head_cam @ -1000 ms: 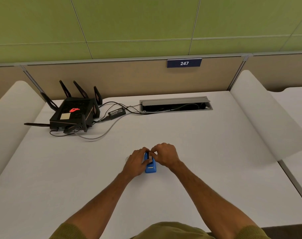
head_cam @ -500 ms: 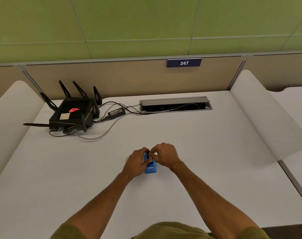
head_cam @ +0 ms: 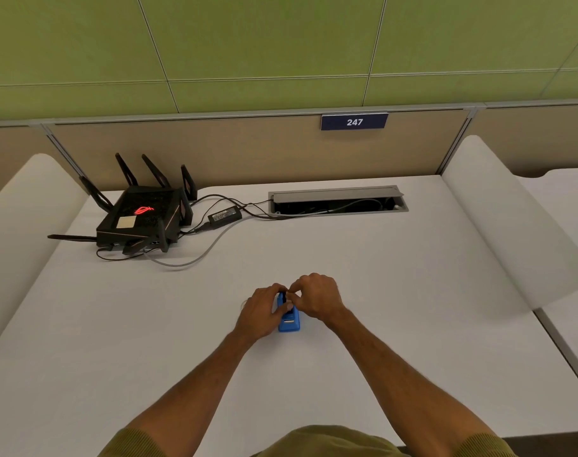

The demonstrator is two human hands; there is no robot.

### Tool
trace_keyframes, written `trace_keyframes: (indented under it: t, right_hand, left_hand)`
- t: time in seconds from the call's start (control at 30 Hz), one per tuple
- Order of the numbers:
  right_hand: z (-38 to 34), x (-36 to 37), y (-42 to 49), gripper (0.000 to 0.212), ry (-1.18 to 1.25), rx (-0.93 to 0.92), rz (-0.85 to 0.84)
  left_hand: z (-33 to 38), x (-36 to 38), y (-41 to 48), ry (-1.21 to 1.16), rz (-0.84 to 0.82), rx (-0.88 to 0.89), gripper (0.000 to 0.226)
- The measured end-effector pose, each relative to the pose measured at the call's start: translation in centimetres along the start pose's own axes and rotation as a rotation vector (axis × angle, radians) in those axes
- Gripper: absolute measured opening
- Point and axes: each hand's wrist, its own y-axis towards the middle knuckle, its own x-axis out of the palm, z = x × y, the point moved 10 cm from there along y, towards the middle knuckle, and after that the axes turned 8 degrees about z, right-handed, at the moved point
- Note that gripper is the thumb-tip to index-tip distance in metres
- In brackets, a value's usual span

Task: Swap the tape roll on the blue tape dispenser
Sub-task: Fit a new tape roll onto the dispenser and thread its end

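Head view: hands (head_cam: 292, 305) hiding tape roll

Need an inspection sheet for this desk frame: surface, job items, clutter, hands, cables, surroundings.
Surface: white desk, mostly bare, with an open cable hatch at the back.
Job items: blue tape dispenser lying on the desk between both hands; its far end is covered, and the tape roll cannot be made out.
Clutter: black router with antennas, back left; power brick beside it.
Hands: left hand grips the dispenser's side; right hand pinches at its top, what it holds is hidden.
Cables: black and grey leads run from the router to the hatch, clear of the work.
Surroundings: beige partition with sign 247, green wall, white side dividers.
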Motion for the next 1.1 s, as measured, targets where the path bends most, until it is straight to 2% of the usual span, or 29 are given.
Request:
trace_keyframes:
  t: [0.2,0.4,1.1]
  right_hand:
    - [-0.36,-0.29,0.49,0.041,-0.008,-0.003,0.037]
    - [-0.2,0.08,0.43,0.038,-0.004,-0.018,-0.013]
    - [-0.23,0.17,0.6,0.04,-0.013,-0.015,-0.013]
  left_hand:
    - [0.03,0.29,0.06,0.033,-0.027,0.001,0.047]
    - [-0.21,0.02,-0.03,-0.008,-0.002,-0.009,0.048]
    - [-0.15,0.26,0.03,0.024,-0.022,-0.001,0.045]
